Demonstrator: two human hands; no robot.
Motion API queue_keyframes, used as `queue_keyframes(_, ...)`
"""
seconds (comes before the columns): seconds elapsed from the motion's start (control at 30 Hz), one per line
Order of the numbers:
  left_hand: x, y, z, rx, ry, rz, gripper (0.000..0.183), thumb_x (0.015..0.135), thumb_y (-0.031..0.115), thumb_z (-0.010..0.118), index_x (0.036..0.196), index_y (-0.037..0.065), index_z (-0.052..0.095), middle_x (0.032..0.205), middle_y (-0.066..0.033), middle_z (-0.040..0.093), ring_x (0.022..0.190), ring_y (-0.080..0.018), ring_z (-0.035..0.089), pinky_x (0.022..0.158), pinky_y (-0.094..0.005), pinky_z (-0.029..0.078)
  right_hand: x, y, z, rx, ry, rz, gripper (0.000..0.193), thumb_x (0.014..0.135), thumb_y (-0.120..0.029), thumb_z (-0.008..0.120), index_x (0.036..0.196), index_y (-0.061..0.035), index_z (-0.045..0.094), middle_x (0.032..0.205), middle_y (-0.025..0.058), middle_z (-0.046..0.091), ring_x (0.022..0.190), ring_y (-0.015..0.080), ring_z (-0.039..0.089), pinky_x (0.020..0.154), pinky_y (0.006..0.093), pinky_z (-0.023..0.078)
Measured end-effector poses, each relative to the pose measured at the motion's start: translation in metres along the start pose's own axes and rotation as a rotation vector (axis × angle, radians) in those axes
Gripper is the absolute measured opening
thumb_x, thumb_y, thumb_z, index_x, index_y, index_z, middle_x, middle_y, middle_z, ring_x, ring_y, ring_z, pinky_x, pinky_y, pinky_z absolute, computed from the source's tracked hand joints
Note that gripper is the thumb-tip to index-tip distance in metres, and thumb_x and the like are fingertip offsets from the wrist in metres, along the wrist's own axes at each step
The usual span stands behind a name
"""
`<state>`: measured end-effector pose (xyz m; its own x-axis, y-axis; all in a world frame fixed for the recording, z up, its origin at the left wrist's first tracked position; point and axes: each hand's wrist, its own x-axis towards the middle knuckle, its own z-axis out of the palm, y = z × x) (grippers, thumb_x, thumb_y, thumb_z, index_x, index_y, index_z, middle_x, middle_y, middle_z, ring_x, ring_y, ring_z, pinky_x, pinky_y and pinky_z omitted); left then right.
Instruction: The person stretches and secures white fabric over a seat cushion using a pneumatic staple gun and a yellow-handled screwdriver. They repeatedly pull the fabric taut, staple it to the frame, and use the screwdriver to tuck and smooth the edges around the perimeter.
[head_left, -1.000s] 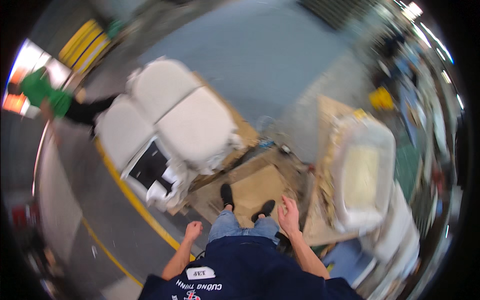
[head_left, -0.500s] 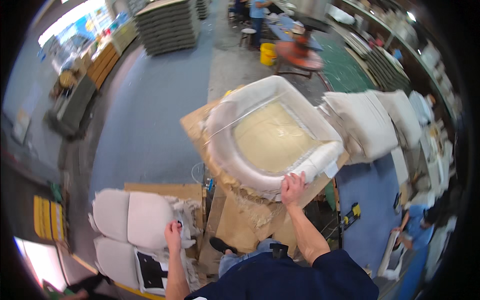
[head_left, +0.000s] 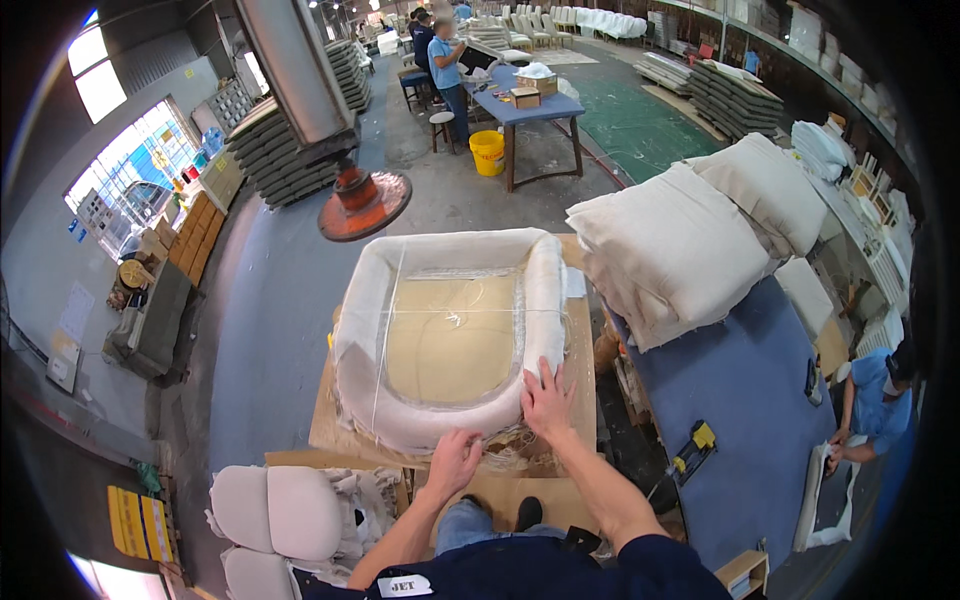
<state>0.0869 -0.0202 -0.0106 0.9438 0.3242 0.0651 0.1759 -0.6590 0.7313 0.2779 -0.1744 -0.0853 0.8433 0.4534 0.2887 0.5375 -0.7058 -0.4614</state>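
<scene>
A padded seat frame [head_left: 350, 360] lies before me, a thick ring wrapped in pale fabric around a tan panel. White strings cross over it. Beneath it is a wooden board [head_left: 578, 400] with loose threads and ragged fabric at its near edge. My right hand [head_left: 548, 402] rests on the near right corner of the padding, fingers apart. At the front edge, my left hand [head_left: 456, 462] has its fingers curled in against the fabric's lower edge; whatever they hold is hidden.
Pale seat cushions [head_left: 302, 512] lie at lower left. To the right, large cushions [head_left: 670, 255] are stacked on a blue table [head_left: 740, 400] with a yellow-black staple gun [head_left: 694, 446]. A press-like column with a red round base [head_left: 365, 205] stands beyond. A co-worker [head_left: 880, 400] handles a frame at right.
My left hand has moved from beside the cushions at lower left to the frame's front edge. My right hand stays on the padding. The frame now sits squarer to me; the view has shifted.
</scene>
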Motion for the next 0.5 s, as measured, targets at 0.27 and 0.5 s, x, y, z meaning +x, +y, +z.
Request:
queue_keyframes(0.27,0.107,-0.014,0.057,0.273,-0.137,0.134,0.06,0.092,0.032,0.069,0.141,0.002,0.053,0.136,-0.0242,0.058,0.124,-0.0409,0.058,0.104,-0.0482,0.048,0.044,0.044,-0.004,0.116,-0.094,0.061,0.053,0.099,-0.028,0.057,0.151,-0.018,0.051,0.166,0.0144,0.034,0.147,0.0531,0.032,0.118,0.0569,0.035)
queue_keyframes(0.5,0.131,0.021,0.09,0.403,-0.167,0.195,0.084,0.09,0.043,0.07,0.153,0.001,0.036,0.148,-0.0238,0.051,0.133,-0.0372,0.055,0.107,-0.0492,0.047,0.071,0.112,-0.024,0.571,-0.152,0.249,0.054,0.097,-0.013,0.062,0.149,-0.0001,0.051,0.15,0.0198,0.054,0.14,0.0303,0.051,0.116,0.0411,0.041)
